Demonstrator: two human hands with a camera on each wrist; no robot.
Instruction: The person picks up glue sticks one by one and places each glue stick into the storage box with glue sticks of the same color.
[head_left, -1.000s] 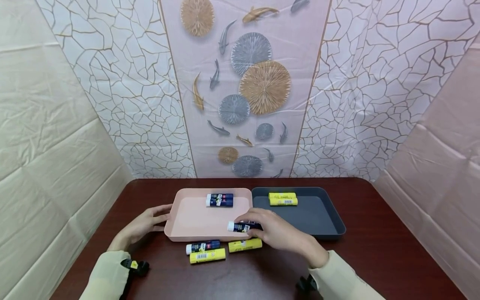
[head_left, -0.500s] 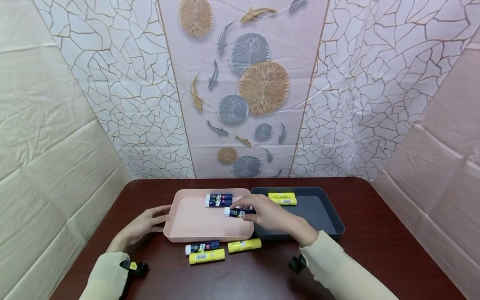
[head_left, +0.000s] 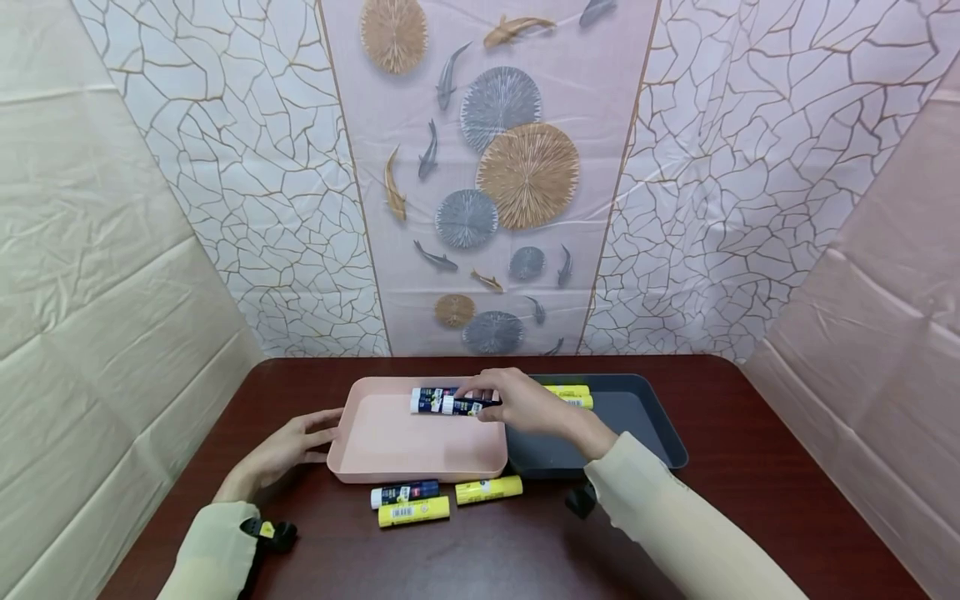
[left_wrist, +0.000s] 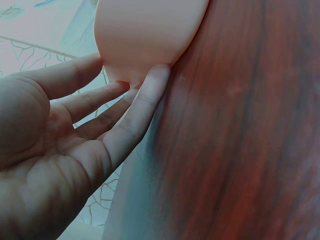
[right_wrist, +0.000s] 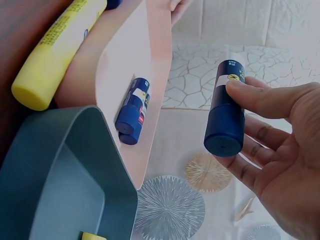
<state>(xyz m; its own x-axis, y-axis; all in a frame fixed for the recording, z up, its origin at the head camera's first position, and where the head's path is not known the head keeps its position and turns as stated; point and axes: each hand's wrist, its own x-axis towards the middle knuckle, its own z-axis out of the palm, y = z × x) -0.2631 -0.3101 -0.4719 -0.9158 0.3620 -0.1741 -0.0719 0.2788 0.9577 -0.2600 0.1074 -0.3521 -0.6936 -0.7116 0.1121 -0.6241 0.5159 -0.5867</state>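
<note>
My right hand (head_left: 536,408) pinches a dark blue glue stick (right_wrist: 225,117) with a white cap between thumb and fingers, over the far right part of the pink tray (head_left: 397,446). In the head view the held stick overlaps two blue glue sticks (right_wrist: 132,110) that lie side by side in that tray. My left hand (head_left: 281,450) rests its fairly straight fingertips against the tray's left end, as the left wrist view also shows. In front of the tray lie another blue glue stick (head_left: 405,494) and two yellow glue sticks (head_left: 414,512).
A dark grey-blue tray (head_left: 630,421) stands directly right of the pink one. Two yellow glue sticks (head_left: 570,392) lie inside it, partly hidden by my right hand. Both trays stand on a dark red-brown table (head_left: 480,558), with a patterned cloth (head_left: 300,208) hanging behind.
My right hand has carried the blue glue stick from the pink tray's front edge back toward the pair lying in it. The left hand has stayed at the tray's left end.
</note>
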